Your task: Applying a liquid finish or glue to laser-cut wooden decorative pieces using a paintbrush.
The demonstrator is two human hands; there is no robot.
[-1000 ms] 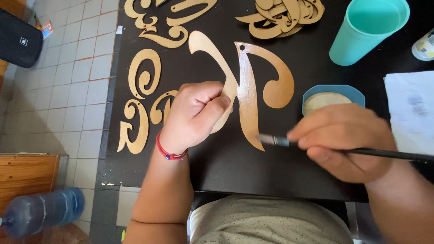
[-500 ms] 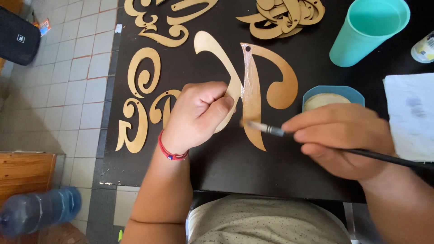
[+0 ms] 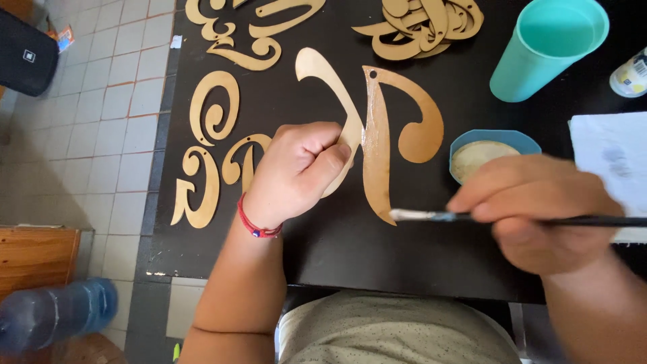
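Large wooden cutout letter (image 3: 377, 128) lies flat at frame centre on the black table (image 3: 404, 249). Left hand (image 3: 296, 172), curled with thumb pressed down, pins its left limb. Right hand (image 3: 532, 209), lower right, pinches a thin paintbrush (image 3: 431, 216); bristle tip touches the letter's bottom point.

Risks: wet gold sheen on the central stroke sits just beside the left thumb, so smudging is likely if that hand shifts. Brush may overrun the edge onto the table. Right hand is blurred; exact grip probably fingertip pinch. Paint dish (image 3: 488, 152) close to knuckles, could be knocked.
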